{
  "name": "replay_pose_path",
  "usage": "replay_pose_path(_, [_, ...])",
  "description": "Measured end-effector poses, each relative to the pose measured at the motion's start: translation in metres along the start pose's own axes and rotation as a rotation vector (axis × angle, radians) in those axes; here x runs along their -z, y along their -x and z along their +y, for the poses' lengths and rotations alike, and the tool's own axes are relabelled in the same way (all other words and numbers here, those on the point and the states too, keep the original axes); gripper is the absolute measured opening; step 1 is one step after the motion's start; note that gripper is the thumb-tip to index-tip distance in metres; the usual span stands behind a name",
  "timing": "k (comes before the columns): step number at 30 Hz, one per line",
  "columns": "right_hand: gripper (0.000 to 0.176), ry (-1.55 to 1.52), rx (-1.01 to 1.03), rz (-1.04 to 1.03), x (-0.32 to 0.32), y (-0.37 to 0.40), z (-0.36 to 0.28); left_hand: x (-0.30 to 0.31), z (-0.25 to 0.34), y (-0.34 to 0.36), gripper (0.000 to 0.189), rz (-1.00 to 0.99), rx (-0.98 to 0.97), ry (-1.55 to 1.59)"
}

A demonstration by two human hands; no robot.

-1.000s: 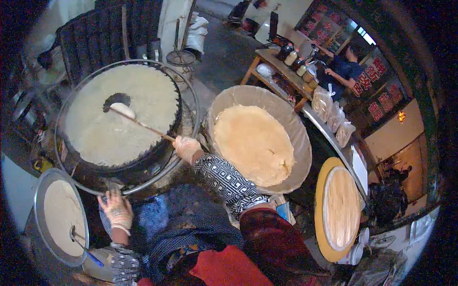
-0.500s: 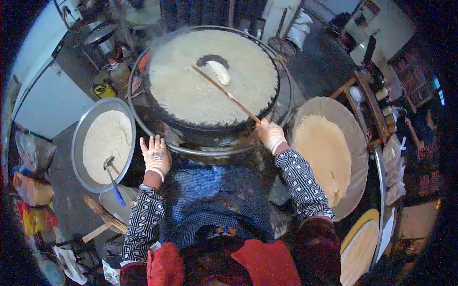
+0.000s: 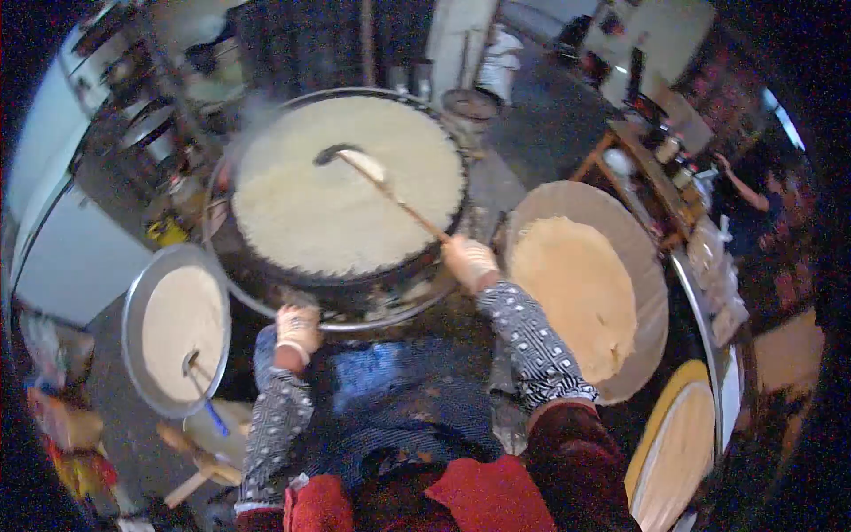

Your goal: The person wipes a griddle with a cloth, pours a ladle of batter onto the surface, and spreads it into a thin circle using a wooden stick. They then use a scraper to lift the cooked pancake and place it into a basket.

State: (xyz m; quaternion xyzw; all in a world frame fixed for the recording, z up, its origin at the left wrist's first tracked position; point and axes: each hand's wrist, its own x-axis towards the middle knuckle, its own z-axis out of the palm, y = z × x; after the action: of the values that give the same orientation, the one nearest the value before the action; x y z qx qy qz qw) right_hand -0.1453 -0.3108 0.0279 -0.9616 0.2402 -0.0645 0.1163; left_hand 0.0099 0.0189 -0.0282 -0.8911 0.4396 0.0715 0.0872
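Observation:
My right hand (image 3: pixel 470 262), in a pale glove, is wrapped round the near end of a long thin wooden stick (image 3: pixel 403 206). The stick reaches over a large round griddle (image 3: pixel 355 301) coated with a pale, batter-like layer (image 3: pixel 292 213). Beside its far end lie a white, elongated lump (image 3: pixel 365 165) and a dark curved patch. My gloved left hand (image 3: pixel 299 328) is at the griddle's near left rim, its fingers folded. Blur hides what they grip, if anything; a bluish cloth-like patch shows beside the wrist.
A metal basin (image 3: pixel 130 346) of pale mixture stands at left, with a blue-handled ladle (image 3: pixel 213 412) in it. To the right is a wide, lined basin (image 3: pixel 651 301) holding a tan layer. Round boards (image 3: pixel 683 452) lean at lower right. Another person's arm (image 3: pixel 745 186) shows at far right.
The view has shifted. My left hand's spread fingers are now folded at the rim. My right hand has swung the stick's far end further left, so the stick now crosses the white lump.

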Motion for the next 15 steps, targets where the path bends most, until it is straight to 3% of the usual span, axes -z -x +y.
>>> replay_pose_path(1, [0.03, -0.002, 0.1, 0.143, -0.017, -0.003, 0.006, 0.007, -0.006, 0.0, 0.037, -0.046, -0.025, 0.007])
replay_pose_path(3, [0.026, 0.106, 0.046, 0.019, 0.01, 0.016, -0.019, 0.016, -0.019, 0.001, 0.036, -0.035, -0.034, 0.004])
replay_pose_path(4, [0.026, 0.111, 0.204, 0.066, -0.009, 0.019, -0.004, -0.001, -0.033, -0.011, 0.029, -0.216, 0.032, -0.078])
replay_pose_path(6, [0.028, 0.001, 0.084, -0.155, -0.032, 0.02, 0.02, 0.015, -0.038, -0.01, 0.027, -0.29, 0.072, -0.115])
replay_pose_path(8, [0.03, 0.095, 0.245, 0.009, -0.088, 0.004, 0.083, 0.018, -0.051, -0.009, 0.031, -0.261, 0.059, -0.144])
replay_pose_path(9, [0.032, 0.07, -0.091, -0.087, -0.013, 0.008, 0.031, -0.002, -0.066, -0.014, 0.03, -0.217, 0.04, -0.21])
replay_pose_path(10, [0.031, -0.053, -0.075, -0.07, -0.024, -0.003, 0.053, -0.002, -0.073, -0.014, 0.03, -0.19, 0.058, -0.203])
replay_pose_path(11, [0.033, 0.051, -0.13, -0.086, -0.01, -0.013, 0.037, 0.018, -0.075, -0.015, 0.029, -0.314, 0.054, -0.232])
replay_pose_path(15, [0.043, 0.224, -0.22, -0.191, 0.006, -0.05, 0.002, 0.004, -0.11, -0.022, 0.028, -0.341, 0.011, -0.371])
